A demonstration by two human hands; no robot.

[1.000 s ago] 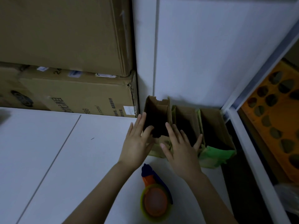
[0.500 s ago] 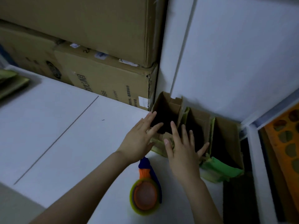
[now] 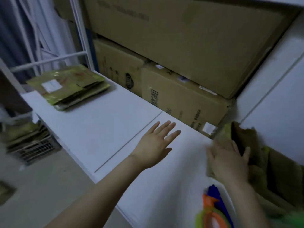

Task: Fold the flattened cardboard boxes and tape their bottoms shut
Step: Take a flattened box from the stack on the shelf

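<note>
White table (image 3: 98,129): left hand (image 3: 156,145) spread, palm down over surface. Right hand (image 3: 228,160) blurred, fingers straight against folded box (image 3: 243,137), right. Flattened boxes (image 3: 69,86) stacked far left.

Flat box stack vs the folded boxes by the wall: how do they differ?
The flat box stack lies flattened; the folded boxes stand opened up. The stack sits at the table's far left; the folded boxes at its right, by the wall. The right hand is at the folded boxes; no hand is near the stack. Both: brown cardboard with green print.
</note>
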